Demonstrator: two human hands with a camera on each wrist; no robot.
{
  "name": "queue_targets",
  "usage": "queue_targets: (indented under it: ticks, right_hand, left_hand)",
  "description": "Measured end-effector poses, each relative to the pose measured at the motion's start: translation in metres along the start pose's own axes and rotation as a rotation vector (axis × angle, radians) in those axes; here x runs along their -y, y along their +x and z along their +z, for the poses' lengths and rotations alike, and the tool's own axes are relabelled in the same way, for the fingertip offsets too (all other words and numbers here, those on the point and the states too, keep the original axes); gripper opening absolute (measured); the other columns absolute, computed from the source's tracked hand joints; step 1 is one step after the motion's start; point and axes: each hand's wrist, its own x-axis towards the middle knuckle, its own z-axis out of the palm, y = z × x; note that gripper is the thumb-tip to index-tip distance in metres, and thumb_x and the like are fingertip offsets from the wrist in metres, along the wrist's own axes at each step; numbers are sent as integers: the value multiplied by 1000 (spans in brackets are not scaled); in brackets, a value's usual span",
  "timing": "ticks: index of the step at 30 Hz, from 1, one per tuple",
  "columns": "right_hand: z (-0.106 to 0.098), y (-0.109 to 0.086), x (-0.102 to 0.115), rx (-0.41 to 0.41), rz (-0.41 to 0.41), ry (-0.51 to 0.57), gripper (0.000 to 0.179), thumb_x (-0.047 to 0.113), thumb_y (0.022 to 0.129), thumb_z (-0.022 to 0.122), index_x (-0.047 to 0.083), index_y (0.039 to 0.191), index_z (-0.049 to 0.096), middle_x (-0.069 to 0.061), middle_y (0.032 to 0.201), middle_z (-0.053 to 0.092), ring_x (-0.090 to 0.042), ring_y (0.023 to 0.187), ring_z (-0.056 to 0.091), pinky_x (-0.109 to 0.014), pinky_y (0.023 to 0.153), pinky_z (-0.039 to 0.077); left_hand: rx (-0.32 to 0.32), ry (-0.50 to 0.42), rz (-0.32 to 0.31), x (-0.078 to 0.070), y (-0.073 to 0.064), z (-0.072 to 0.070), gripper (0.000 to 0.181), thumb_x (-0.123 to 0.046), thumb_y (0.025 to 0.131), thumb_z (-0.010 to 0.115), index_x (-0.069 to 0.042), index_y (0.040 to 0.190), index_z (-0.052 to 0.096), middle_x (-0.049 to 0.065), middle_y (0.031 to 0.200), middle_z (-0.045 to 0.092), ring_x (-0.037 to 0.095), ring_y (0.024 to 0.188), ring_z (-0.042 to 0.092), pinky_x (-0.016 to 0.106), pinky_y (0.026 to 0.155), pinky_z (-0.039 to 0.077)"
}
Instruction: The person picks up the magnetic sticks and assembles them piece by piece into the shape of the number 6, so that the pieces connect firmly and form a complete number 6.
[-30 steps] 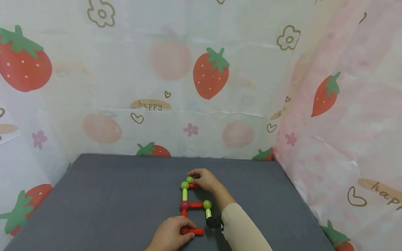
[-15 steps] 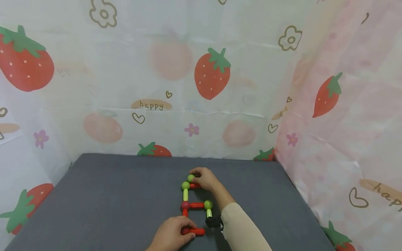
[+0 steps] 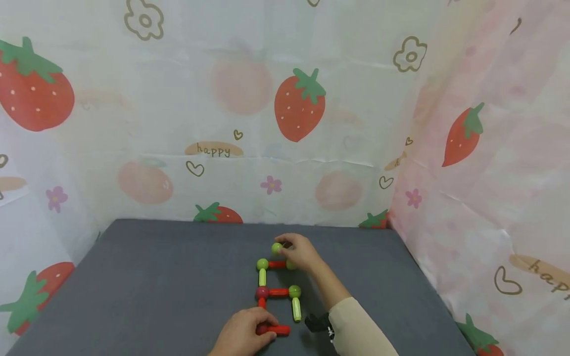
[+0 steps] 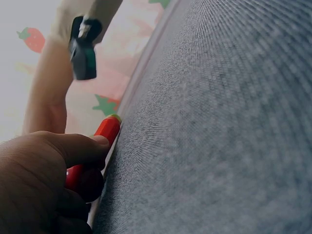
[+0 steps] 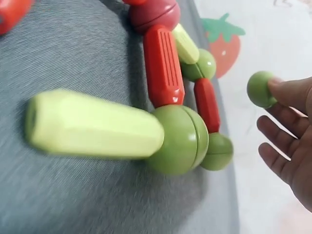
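Observation:
In the head view, red and green rods joined by balls lie on the grey table. My left hand (image 3: pixel 242 329) grips the near corner, its fingers around a dark red ball (image 4: pixel 91 185) beside a red rod (image 3: pixel 280 330). My right hand (image 3: pixel 300 251) pinches a loose green ball (image 5: pixel 261 89) between thumb and finger, held apart from the joined pieces. Below that hand, a far red rod (image 3: pixel 277 265) ends in another green ball (image 5: pixel 218 152). The middle red rod (image 5: pixel 163 66) leads to a green ball (image 5: pixel 175 139) with a pale green rod (image 5: pixel 92 124).
A dark red ball (image 3: pixel 262 292) joins the middle of the left side, and a green ball (image 3: pixel 262 264) its far corner. A strawberry-print curtain (image 3: pixel 213 109) stands behind the table (image 3: pixel 169 287). A black wrist device (image 3: pixel 317 323) hangs below the right sleeve.
My right hand has lifted the green ball up and to the right, away from the far corner. The far rod's end ball and the whole pale green rod now show. My left hand stays put.

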Motion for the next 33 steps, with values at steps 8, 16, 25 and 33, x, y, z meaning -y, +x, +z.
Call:
queue_targets:
  ticks: [8,16,25,33]
  right_hand:
    - [-8,-35,-6,-24,-42,14,31,26,95,64,25,125,64,5,121,63,-14,103,59,-32,78,49]
    - [-14,-70,-10,13,-67,12,33,28,93,66,26,126,64,9,119,63,-9,97,58,-27,75,47]
    - [-10,-93,-18,51,-58,40,31,25,92,68,24,123,66,10,113,64,-7,91,58,-26,71,47]
    - [-6,-111,-19,118,-50,112,30,24,90,70,26,120,68,12,114,65,-6,90,58,-25,73,48]
  left_hand:
    - [-1,27,-4,-1,1,1,15,-37,81,77,-37,94,71,-19,82,60,1,65,48,24,60,39]
    - [0,-24,-17,-1,2,-1,14,-33,82,76,-32,96,72,-17,87,65,-1,68,52,25,61,44]
    - [-3,-5,-51,1,3,-1,13,-37,82,76,-36,94,71,-20,86,64,1,72,53,26,65,44]
    - [14,-33,-80,-1,4,-2,13,-37,81,77,-36,93,72,-19,83,64,4,69,53,27,62,41]
